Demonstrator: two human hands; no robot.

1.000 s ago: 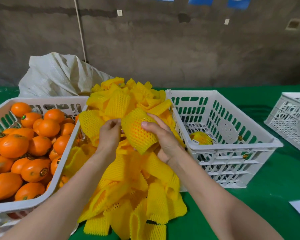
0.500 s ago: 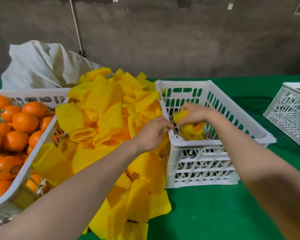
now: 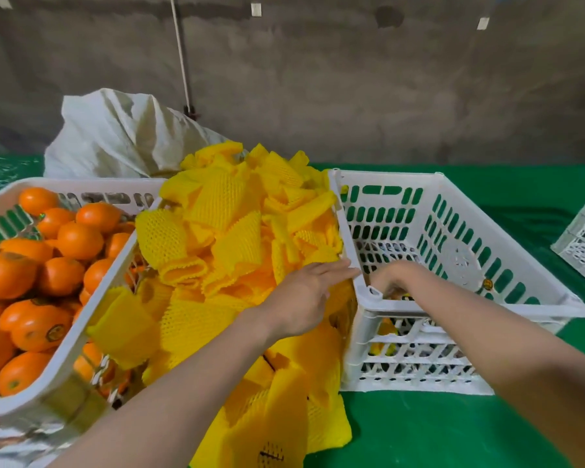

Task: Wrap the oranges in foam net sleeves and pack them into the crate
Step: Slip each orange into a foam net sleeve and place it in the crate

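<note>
Three crates (image 3: 385,175) — left hand (image 3: 304,295) over one sleeve pile (image 3: 223,231), right hand (image 3: 395,275) inside one.

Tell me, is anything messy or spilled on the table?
Yes, a little. The yellow foam net sleeves aren't in any box: they sit in a loose heap between the crate of oranges and the packing crate, leaning on both and tumbling forward over the green table. Nothing looks broken.
</note>
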